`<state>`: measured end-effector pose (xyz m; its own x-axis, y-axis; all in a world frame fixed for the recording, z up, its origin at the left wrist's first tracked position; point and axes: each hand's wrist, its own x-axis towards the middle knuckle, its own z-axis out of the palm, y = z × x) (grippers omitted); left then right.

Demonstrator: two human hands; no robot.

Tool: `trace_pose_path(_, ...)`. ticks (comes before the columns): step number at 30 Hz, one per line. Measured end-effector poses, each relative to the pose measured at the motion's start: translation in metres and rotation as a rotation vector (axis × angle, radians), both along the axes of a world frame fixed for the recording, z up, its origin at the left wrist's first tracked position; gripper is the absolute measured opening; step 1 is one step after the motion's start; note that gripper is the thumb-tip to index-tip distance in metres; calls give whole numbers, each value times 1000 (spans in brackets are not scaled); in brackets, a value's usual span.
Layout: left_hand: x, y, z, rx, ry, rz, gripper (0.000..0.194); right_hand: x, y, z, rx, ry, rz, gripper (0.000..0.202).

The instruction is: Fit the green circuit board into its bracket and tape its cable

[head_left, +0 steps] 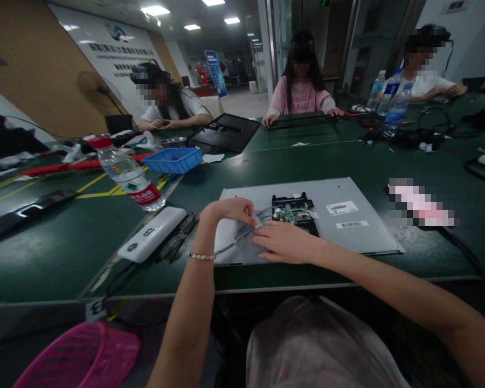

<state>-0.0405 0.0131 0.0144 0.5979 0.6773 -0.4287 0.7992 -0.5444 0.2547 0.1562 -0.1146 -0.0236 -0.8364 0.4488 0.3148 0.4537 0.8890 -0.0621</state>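
A flat silvery display panel (339, 188) lies back side up on the green table in front of me. My left hand (235, 209) is over its left half, thumb and fingers pinched on a small whitish strip (258, 221) that looks like tape. Thin grey cables (244, 233) run under the strip towards a green circuit board (293, 215) in a black frame. From the right, my right hand (285, 241) reaches across the panel with its fingers stretched out; the fingertips are beside the strip and cables. Whether they touch the strip, I cannot tell.
Left of the panel are a white power bank (152, 234), glasses (180, 237) and a tilted water bottle (127, 175). A blue tray (173, 160) stands beyond. A pink basket (81, 355) is below the table edge (286, 288). Several people sit across the table.
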Motion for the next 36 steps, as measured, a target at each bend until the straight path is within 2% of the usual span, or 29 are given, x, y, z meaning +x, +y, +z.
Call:
trace_pose_path(5, 8, -5, 1, 52, 40, 50, 43, 2, -2, 0, -12, 12, -4, 28)
trace_pose_path(12, 10, -6, 1, 58, 41, 68, 45, 6, -5, 1, -35, 16, -31, 23)
trace_pose_path(18, 10, -6, 0, 56, 47, 48, 50, 7, 1, -1, 10, 21, -60, 22)
trace_pose_path(24, 8, -4, -2, 33, 1, 68, 43, 7, 0, 3, -2, 4, -84, 23)
trace_pose_path(30, 2, 4, -6, -4, -45, 92, 24, 8, -4, 6, -31, -13, -92, 22)
trace_pose_path(36, -5, 5, -5, -83, -111, 118, 21, 5, 0, 5, -29, 0, -83, 22)
